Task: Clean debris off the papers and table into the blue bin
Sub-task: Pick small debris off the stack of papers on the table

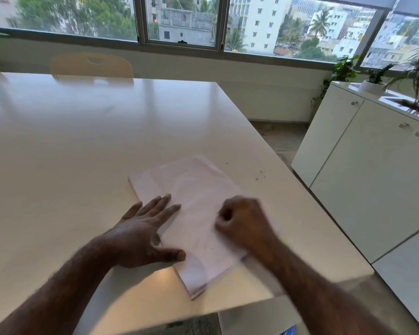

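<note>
A stack of white papers [191, 189] lies on the white table [82, 141] near its right front corner. My left hand [145, 233] rests flat on the stack's left edge, fingers spread. Curled into a loose fist, my right hand [242, 221] sits on the stack's right side, blurred by motion; whether it holds anything cannot be told. A few small dark specks of debris [261, 175] lie on the table to the right of the papers. A sliver of the blue bin [288, 331] shows below the table's front edge.
White cabinets [363, 180] with potted plants [373, 78] stand to the right across a narrow floor gap. Light wooden chairs [91, 65] sit at the table's far side under the windows. The table's right edge runs close to the debris.
</note>
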Demonstrator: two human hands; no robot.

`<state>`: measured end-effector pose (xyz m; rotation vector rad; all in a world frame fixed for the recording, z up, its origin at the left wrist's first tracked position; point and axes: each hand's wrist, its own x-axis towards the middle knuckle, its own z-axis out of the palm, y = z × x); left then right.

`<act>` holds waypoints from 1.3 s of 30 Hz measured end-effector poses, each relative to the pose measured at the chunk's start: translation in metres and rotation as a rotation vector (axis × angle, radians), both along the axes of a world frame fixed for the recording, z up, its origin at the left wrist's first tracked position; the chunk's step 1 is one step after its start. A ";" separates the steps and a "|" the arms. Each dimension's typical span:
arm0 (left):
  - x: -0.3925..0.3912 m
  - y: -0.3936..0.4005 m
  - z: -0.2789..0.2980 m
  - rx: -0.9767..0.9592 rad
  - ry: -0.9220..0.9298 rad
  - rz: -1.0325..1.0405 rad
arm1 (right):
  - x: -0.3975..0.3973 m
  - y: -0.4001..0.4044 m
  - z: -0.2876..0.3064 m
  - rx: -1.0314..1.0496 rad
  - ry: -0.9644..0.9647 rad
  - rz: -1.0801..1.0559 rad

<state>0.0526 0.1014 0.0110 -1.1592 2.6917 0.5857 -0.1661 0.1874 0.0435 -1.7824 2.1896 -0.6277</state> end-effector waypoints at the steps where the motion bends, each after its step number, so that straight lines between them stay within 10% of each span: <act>1: -0.001 0.000 0.000 0.003 -0.002 0.001 | -0.026 -0.007 0.001 -0.007 0.029 -0.144; 4: -0.001 0.002 -0.001 0.012 -0.001 0.002 | -0.037 -0.009 -0.001 -0.095 0.142 -0.320; 8: 0.000 0.002 0.001 0.006 0.003 0.009 | 0.047 0.018 -0.006 -0.043 0.040 0.158; 13: -0.001 0.001 0.000 0.019 -0.009 0.002 | -0.036 -0.008 -0.002 -0.052 0.147 -0.271; 18: 0.001 0.001 0.000 0.007 0.007 0.011 | 0.047 0.020 -0.005 -0.006 0.038 0.221; 24: 0.000 0.000 -0.004 -0.019 -0.001 0.000 | -0.036 -0.008 -0.007 -0.078 0.184 -0.252; 28: 0.001 0.000 -0.002 -0.016 -0.007 0.001 | 0.041 0.020 -0.012 -0.043 0.051 0.199; 34: 0.000 -0.001 -0.004 -0.014 -0.017 -0.002 | -0.061 -0.009 -0.007 -0.081 0.175 -0.347; 39: 0.001 0.000 -0.003 -0.028 -0.019 0.008 | 0.041 0.023 -0.018 -0.094 0.081 0.179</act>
